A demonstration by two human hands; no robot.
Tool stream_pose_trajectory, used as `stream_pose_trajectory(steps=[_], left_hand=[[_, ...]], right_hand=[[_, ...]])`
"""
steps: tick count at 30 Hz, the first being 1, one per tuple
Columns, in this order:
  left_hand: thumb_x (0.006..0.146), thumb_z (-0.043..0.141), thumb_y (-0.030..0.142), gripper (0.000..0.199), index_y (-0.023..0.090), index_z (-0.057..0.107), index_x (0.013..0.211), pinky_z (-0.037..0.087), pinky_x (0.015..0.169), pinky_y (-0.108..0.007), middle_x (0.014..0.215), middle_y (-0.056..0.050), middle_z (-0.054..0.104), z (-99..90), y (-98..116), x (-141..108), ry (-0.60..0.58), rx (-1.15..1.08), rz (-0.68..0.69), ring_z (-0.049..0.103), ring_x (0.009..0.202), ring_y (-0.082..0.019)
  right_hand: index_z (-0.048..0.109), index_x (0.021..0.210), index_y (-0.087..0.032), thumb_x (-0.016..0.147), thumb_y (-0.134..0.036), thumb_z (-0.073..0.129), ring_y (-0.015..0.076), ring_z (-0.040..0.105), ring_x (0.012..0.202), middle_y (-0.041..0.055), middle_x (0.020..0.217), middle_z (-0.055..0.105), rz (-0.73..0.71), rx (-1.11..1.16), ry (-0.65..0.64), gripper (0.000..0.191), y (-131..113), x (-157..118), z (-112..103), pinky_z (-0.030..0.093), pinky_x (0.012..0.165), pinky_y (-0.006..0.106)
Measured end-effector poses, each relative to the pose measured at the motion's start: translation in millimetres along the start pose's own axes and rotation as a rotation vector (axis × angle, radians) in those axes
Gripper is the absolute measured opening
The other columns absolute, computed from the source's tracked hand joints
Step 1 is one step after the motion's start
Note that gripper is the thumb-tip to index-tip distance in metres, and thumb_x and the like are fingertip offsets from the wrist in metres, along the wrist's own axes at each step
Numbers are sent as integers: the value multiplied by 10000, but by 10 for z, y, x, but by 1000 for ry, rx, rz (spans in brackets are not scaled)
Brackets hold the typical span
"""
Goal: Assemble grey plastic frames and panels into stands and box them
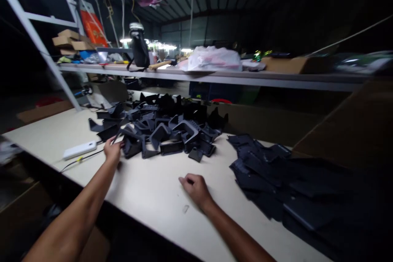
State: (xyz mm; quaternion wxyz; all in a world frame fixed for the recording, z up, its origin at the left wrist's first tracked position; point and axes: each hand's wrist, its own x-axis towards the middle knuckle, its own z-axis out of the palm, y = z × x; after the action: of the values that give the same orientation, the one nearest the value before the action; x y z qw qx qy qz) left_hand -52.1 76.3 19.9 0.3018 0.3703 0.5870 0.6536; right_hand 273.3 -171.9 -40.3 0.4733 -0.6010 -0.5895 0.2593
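My left hand reaches the near left edge of a heap of black moulded plastic parts, its fingers against a dark piece; whether it grips that piece is unclear. My right hand rests on the cream tabletop with curled fingers, holding nothing. A flatter stack of black plastic pieces lies to the right of that hand. A white power bank with a thin black cable lies left of my left hand.
Behind the table runs a long shelf carrying a plastic bag, a black bag, a wooden-handled tool and cardboard. A brown cardboard panel stands along the table's far side. Cardboard also sits low at the near left.
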Motion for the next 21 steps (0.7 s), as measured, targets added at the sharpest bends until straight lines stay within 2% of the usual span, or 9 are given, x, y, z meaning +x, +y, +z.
stream_pose_trajectory(steps=[2,4,7,14,21], left_hand=[[848,710,66,432,145,620,1263,619,723,-293,809,2,703,-32,-19,-38,-19,-15,-38,719,702,-150],[955,693,209,354,152,615,1296,634,744,-338,996,-43,730,-93,-71,-60,-36,-13,-68,727,812,-169],[1000,660,330,355,164,618,1311,634,780,-371,1159,-83,706,-247,-161,-111,-72,11,-125,717,913,-192],[996,662,360,356,163,628,1291,624,826,-403,1214,-97,688,-657,-277,-171,-188,157,-257,705,975,-212],[995,660,381,393,173,619,1326,612,890,-450,1284,-111,667,-800,-211,123,-175,345,-249,692,1061,-241]], right_hand=[[595,598,-184,920,-482,634,145,458,600,-18,577,497,-3,15,-8,440,8,-8,-6,342,588,276],[600,603,-186,916,-502,644,151,463,604,-14,579,505,-8,29,-22,447,21,-11,-8,350,603,283],[618,609,-190,913,-522,654,155,458,592,-14,566,509,-18,33,-30,451,19,-26,-16,352,606,291],[635,618,-195,914,-530,651,167,499,608,-5,578,558,-28,6,-14,447,-58,-86,-49,380,624,296],[644,624,-193,924,-547,643,168,504,590,2,569,573,-8,11,-18,464,-69,-100,-73,387,614,300]])
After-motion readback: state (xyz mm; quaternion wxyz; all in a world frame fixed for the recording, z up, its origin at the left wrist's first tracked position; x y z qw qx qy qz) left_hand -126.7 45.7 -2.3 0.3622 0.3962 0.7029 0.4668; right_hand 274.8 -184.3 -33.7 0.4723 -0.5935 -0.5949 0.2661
